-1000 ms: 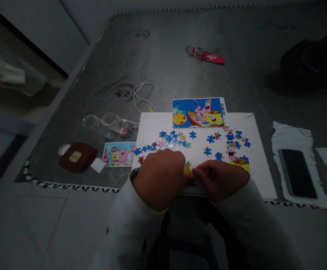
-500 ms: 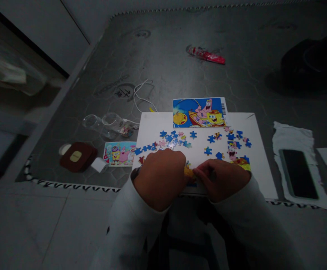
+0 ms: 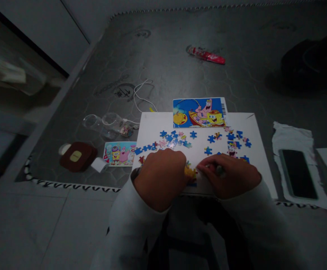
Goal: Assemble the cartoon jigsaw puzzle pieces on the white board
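Note:
My left hand (image 3: 161,179) lies back-up over the lower left part of a white board (image 3: 261,180). Its fingers point down and are hidden behind the back of the hand. Beside it, joined yellow jigsaw pieces (image 3: 190,171) show at the board's near edge, partly covered by that hand. Thumb and fingers of my right hand (image 3: 227,174) are drawn together in a pinch, just right of the yellow pieces; whatever is between them is too dark to make out. Loose blue jigsaw pieces (image 3: 169,138) are scattered beyond my left hand, and more pieces (image 3: 231,136) lie beyond my right hand.
A cartoon picture card (image 3: 200,112) overlaps the board's far edge. Left are a second card (image 3: 120,153), a brown case (image 3: 78,156), a white charger (image 3: 99,164) and clear plastic containers (image 3: 111,123). A phone (image 3: 298,173) rests on tissue at right. A red wrapper (image 3: 208,56) lies farther back.
My right hand has shifted a little to the right, away from the yellow pieces, and now covers more of the pieces at the board's right. My left hand stays in place.

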### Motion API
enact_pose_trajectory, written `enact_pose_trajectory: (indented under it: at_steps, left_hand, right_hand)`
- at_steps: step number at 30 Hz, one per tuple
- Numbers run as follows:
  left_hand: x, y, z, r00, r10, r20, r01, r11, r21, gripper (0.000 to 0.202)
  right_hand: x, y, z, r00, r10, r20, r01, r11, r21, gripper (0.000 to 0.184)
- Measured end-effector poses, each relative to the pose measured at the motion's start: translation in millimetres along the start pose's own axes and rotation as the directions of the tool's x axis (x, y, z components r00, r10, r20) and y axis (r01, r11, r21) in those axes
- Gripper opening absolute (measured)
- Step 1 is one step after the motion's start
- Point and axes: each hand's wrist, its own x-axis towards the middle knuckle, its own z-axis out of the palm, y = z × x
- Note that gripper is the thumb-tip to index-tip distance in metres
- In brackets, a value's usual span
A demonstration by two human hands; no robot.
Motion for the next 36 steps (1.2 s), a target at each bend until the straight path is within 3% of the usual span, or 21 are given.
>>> enact_pose_trajectory:
  at_steps: [4, 9, 13, 15, 18, 21, 27, 36]
  left_hand:
    - [0.0, 0.8, -0.3, 1.000, -0.001, -0.009, 0.001, 1.000, 0.002, 0.041]
    - [-3.3, -1.2, -2.1, 1.000, -0.011, -0.020, 0.011, 1.000, 0.012, 0.038]
    - [-5.4, -6.8, -5.0, 0.998, -0.044, -0.043, 0.045, 0.998, 0.034, 0.031]
    - [-4.4, -9.8, -5.2, 0.997, -0.048, -0.062, 0.050, 0.998, 0.035, 0.030]
    - [-2.4, -10.8, -3.4, 0.993, -0.062, -0.104, 0.065, 0.997, 0.028, 0.030]
    - [-1.6, -7.7, -0.6, 0.989, -0.053, -0.138, 0.056, 0.998, 0.025, 0.033]
    - [1.3, -3.0, 3.1, 0.993, -0.054, -0.101, 0.054, 0.999, 0.001, 0.033]
    - [1.7, -2.8, 0.0, 0.996, -0.056, -0.064, 0.056, 0.998, 0.002, 0.034]
  right_hand:
    - [3.7, 9.0, -3.6, 0.999, -0.026, 0.026, 0.027, 0.999, -0.035, 0.023]
    - [5.3, 2.7, -2.5, 0.989, -0.094, 0.113, 0.102, 0.993, -0.065, 0.016]
    - [2.0, 0.2, -19.9, 1.000, -0.023, 0.017, 0.025, 0.991, -0.129, 0.013]
    - [0.9, 7.9, -30.0, 1.000, 0.009, -0.013, -0.012, 0.984, -0.179, 0.015]
    - [1.5, 27.0, -38.3, 0.996, -0.037, 0.081, 0.049, 0.986, -0.159, 0.023]
    - [2.2, 38.4, -38.5, 0.991, -0.031, 0.129, 0.050, 0.988, -0.145, 0.027]
    - [-2.0, 36.3, -39.2, 0.997, 0.020, 0.078, -0.006, 0.984, -0.177, 0.020]
    - [1.7, 39.5, -34.1, 0.976, -0.113, 0.184, 0.141, 0.979, -0.144, 0.024]
